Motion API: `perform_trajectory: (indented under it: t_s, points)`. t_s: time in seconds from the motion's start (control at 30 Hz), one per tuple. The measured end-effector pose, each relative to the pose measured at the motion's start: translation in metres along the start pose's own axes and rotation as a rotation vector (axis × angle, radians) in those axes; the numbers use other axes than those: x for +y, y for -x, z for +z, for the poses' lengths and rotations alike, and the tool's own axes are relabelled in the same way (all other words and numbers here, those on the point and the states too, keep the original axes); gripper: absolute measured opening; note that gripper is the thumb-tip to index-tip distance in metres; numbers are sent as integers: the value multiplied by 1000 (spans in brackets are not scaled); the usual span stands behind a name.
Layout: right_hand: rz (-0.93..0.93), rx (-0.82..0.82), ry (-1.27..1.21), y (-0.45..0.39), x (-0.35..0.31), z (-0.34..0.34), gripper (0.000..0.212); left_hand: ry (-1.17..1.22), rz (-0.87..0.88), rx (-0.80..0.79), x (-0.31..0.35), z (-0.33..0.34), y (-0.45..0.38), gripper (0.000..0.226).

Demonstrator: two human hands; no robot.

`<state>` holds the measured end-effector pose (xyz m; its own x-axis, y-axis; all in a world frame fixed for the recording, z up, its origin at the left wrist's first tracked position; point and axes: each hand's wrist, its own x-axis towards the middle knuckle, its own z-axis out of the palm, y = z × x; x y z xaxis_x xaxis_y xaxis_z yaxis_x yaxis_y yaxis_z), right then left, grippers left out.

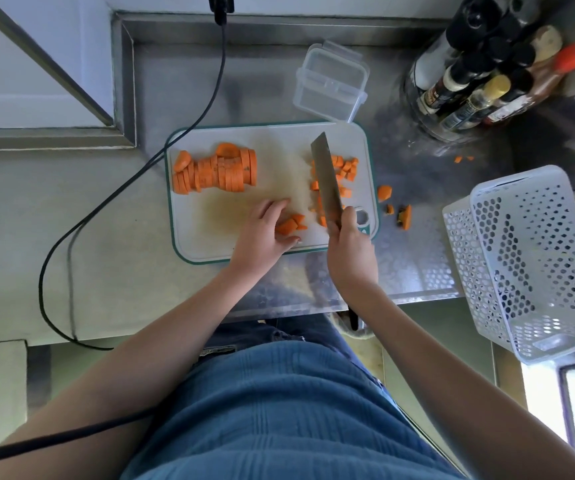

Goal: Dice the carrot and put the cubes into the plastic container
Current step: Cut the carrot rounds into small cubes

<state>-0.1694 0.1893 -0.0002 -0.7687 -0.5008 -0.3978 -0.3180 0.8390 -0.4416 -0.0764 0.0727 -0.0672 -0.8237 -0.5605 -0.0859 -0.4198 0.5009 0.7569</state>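
Note:
A white cutting board (272, 147) with a green rim lies on the steel counter. A row of carrot slices (215, 171) sits on its left part. Carrot cubes (345, 169) lie scattered on its right part, beside and under the knife blade (327, 181). My right hand (350, 247) grips the knife handle, blade pointing away from me. My left hand (265, 233) holds a few carrot pieces (289, 225) at the board's near edge, fingers curled round them. The clear plastic container (331, 83) stands open and empty just behind the board.
Stray carrot bits (398, 211) lie on the counter right of the board. A white perforated basket (532, 261) stands at the right, a rack of sauce bottles (480, 74) at the back right. A black cable (133, 174) loops across the left counter.

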Motion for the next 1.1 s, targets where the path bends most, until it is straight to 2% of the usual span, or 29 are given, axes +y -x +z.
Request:
perform_trajectory:
  t_s: [0.17,0.3,0.53,0.7,1.1]
  points:
    - [-20,-83,53,7,-6,13,18,-21,-53,-8,-15,-12,15,38]
    - [-14,-101,99,8,-4,23,22,-1,21,-3,-8,-9,9,15]
    - [-6,-82,90,7,0,28,21,27,37,56,-9,-6,4,19]
    - [5,-52,48,8,0,22,33,49,46,13,-8,-5,9,30]
    - [-83,-134,126,-10,3,17,21,0,114,-27,-5,-6,-4,28]
